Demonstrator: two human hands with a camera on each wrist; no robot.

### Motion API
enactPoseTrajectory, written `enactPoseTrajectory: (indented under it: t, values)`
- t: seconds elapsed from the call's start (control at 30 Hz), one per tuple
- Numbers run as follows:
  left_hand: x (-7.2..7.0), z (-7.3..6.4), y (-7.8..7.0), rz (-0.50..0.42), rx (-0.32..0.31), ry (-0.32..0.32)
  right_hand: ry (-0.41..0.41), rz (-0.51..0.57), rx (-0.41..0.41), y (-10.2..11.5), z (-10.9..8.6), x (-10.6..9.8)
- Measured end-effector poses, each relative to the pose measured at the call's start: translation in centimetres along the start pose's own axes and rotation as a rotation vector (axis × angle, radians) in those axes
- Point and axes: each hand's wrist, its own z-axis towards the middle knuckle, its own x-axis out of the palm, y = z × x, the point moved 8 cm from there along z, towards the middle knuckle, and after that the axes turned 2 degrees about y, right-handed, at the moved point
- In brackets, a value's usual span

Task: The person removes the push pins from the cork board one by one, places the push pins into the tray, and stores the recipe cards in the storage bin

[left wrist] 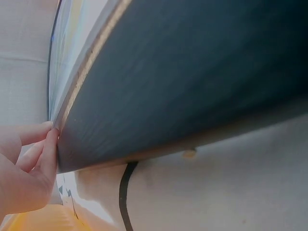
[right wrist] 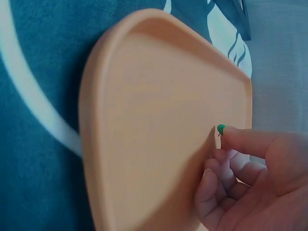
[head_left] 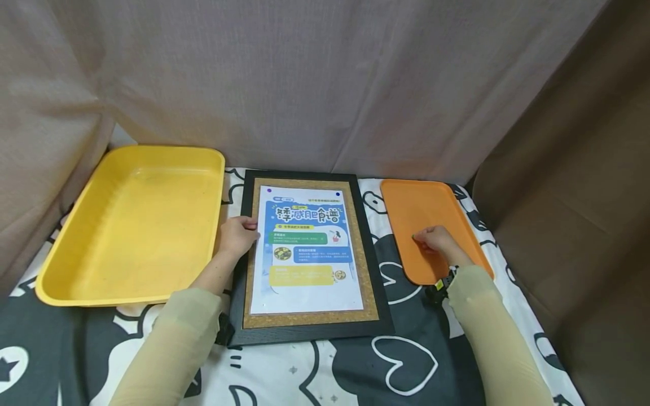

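Note:
A framed cork board (head_left: 310, 322) with a black frame lies in the middle, bearing a printed paper poster (head_left: 308, 299). A purple pushpin (head_left: 269, 191) and a dark blue one (head_left: 337, 194) sit at the poster's top corners. My left hand (head_left: 237, 237) reaches over the frame's left side, its fingertips touching the poster's left edge. Over the orange tray (head_left: 416, 208), my right hand (head_left: 438, 239) pinches a green pushpin (right wrist: 221, 129) between thumb and finger. The pin's metal point shows below its head in the right wrist view.
A large yellow tray (head_left: 137, 225) stands left of the board, close to my left forearm. Under everything is a patterned black and white cloth (head_left: 289, 372). Grey-brown fabric (head_left: 304, 84) hangs behind, and darker brown fabric (head_left: 574, 237) hangs on the right.

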Motion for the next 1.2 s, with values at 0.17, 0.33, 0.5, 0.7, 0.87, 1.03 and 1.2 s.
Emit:
enactPoseTrajectory:
  t: [0.17,0.33,0.5,0.7,0.87,1.03,1.2]
  values:
    - [0.0,0.0,0.0,0.003,0.005,-0.005,0.008,-0.016,-0.011,0.0,0.1,0.1]
    - [0.0,-0.1,0.0,0.007,0.005,-0.001,0.013,-0.030,-0.031,0.1,0.2,0.2]
    - [0.0,-0.1,0.0,0.002,0.001,0.000,0.009,-0.023,-0.033,0.2,0.2,0.2]
    - [0.0,0.0,0.0,-0.006,-0.005,-0.005,-0.016,-0.018,-0.044,0.8,-0.2,-0.2]
    - [0.1,0.0,0.2,-0.006,-0.012,-0.006,-0.059,-0.011,-0.080,2.2,-0.8,-1.0]
    - [0.2,0.0,0.3,-0.008,-0.015,-0.002,-0.081,-0.022,-0.107,4.3,-1.0,-1.4]
    - [0.2,0.1,0.3,-0.008,-0.015,0.002,-0.078,0.022,-0.164,7.5,-0.6,-0.6]
